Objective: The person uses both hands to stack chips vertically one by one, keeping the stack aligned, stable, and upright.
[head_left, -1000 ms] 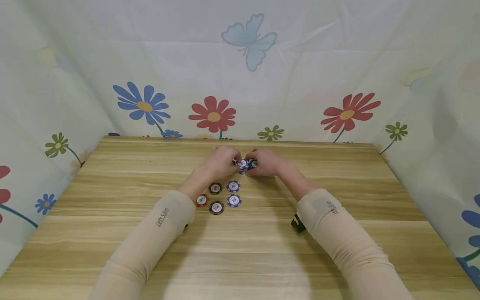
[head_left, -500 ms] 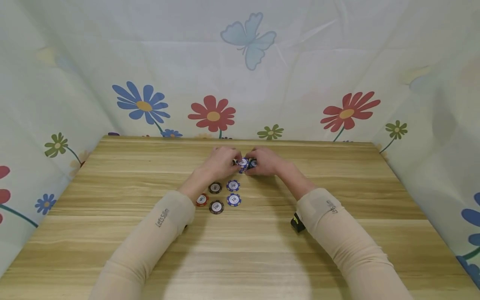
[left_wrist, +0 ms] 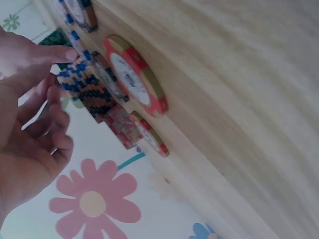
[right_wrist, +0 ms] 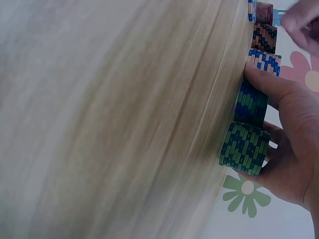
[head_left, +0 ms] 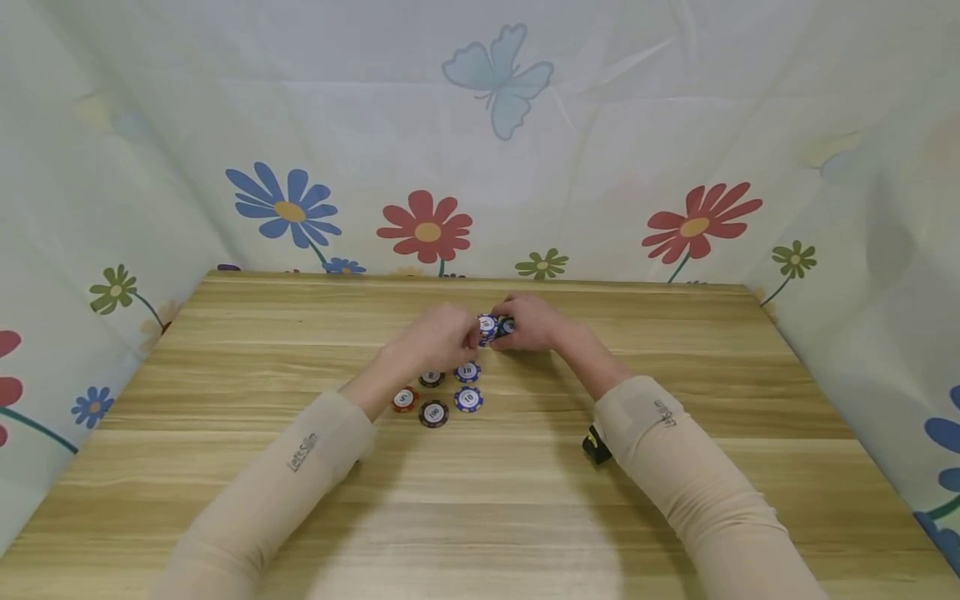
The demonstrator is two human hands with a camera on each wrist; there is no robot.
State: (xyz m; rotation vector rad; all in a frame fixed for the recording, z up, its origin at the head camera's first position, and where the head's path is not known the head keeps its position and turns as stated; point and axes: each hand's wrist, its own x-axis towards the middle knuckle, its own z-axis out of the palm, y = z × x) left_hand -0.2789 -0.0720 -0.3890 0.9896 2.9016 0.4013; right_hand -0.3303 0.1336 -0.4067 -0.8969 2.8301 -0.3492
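Note:
A row of stacked poker chips stands at the far middle of the table. My right hand point(head_left: 528, 323) grips the stacks at its right end: the thumb reaches to the blue stack point(right_wrist: 265, 60), and the fingers curl behind the dark blue stack point(right_wrist: 251, 103) and the green stack point(right_wrist: 245, 148). Just left of the blue stack, my left hand point(head_left: 442, 337) has loosely curled fingers with nothing seen between them. Black point(left_wrist: 97, 103) and red point(left_wrist: 121, 125) stacks continue the row; in the head view the left hand hides them.
Nearer than the row lie loose flat chips: two blue 10 chips point(head_left: 468, 399), a black 100 chip point(head_left: 434, 413), another black chip point(head_left: 431, 378) and a red 5 chip point(head_left: 404, 399). A small black object point(head_left: 596, 447) shows beside the right sleeve. A flowered cloth point(head_left: 337, 108) rises behind the table.
My left hand has drawn slightly back toward me and away from the blue stack, now partly covering the upper black chip. My right hand stays where it was, holding the stacks.

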